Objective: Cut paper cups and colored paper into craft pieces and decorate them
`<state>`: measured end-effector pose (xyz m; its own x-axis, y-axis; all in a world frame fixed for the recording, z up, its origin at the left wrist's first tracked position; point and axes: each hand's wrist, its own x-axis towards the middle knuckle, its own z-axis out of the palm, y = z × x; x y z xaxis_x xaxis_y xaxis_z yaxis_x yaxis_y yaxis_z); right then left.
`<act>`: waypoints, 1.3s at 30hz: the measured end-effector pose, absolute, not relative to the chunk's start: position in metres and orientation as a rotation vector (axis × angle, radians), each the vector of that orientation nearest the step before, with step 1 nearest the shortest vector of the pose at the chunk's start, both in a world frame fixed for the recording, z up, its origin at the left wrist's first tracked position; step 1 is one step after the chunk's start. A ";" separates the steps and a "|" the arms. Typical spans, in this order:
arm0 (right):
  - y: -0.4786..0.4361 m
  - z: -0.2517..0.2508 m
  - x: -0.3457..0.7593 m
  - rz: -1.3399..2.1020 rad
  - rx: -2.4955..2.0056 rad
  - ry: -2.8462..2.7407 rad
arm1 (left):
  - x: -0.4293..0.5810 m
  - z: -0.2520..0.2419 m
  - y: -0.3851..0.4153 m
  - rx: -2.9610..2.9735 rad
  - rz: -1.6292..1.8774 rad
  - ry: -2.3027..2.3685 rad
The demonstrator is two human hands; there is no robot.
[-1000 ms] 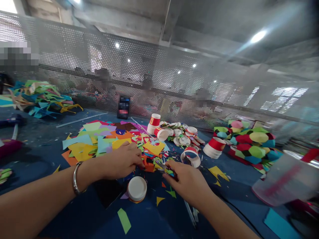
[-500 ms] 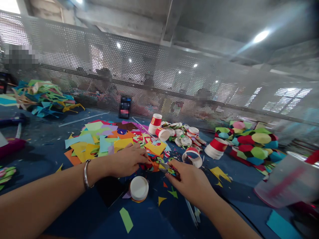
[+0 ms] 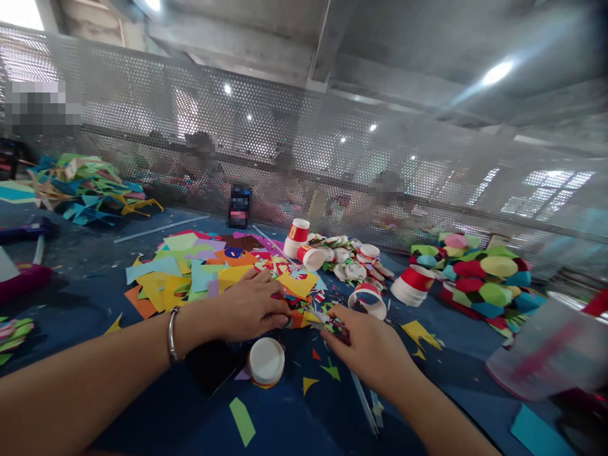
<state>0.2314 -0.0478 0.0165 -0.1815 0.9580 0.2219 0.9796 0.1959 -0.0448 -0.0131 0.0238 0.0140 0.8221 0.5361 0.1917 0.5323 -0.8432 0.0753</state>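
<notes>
My right hand (image 3: 363, 339) is closed around a pair of scissors (image 3: 320, 318), whose blades point left toward my left hand. My left hand (image 3: 254, 303), with a silver bangle at the wrist, is closed over the edge of a pile of coloured paper scraps (image 3: 173, 278). Its fingers are bent down with the thumb against them; what they pinch is hidden. Bits of orange and green paper lie between the hands by the blades. Just below my left hand stands a white paper cup (image 3: 266, 360), seen end-on.
Cut red-and-white cups (image 3: 412, 285) and a cup ring (image 3: 368, 301) lie right of centre, before a heap of small discs (image 3: 349, 256). A translucent pitcher (image 3: 541, 345) stands at right, near colourful paper shapes (image 3: 484, 272). A perforated screen (image 3: 294, 139) bounds the back.
The scissors have tilted slightly and their blades show more plainly. My left hand has shifted a little right, its thumb now extended toward the blades.
</notes>
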 end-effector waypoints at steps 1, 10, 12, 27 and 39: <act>-0.048 0.017 0.231 -0.160 -1.872 -2.263 | -0.014 0.014 0.024 2.979 0.334 0.891; -0.049 0.016 0.231 -0.128 -1.893 -2.268 | -0.017 0.009 0.028 3.053 0.383 1.032; -0.050 0.017 0.231 -0.120 -1.899 -2.262 | -0.018 0.008 0.030 3.072 0.395 1.056; -0.051 0.020 0.230 -0.053 -1.893 -2.229 | -0.040 0.025 0.046 2.979 0.574 1.260; -0.049 0.016 0.234 0.026 -1.787 -2.196 | -0.094 0.006 0.088 2.656 0.511 1.458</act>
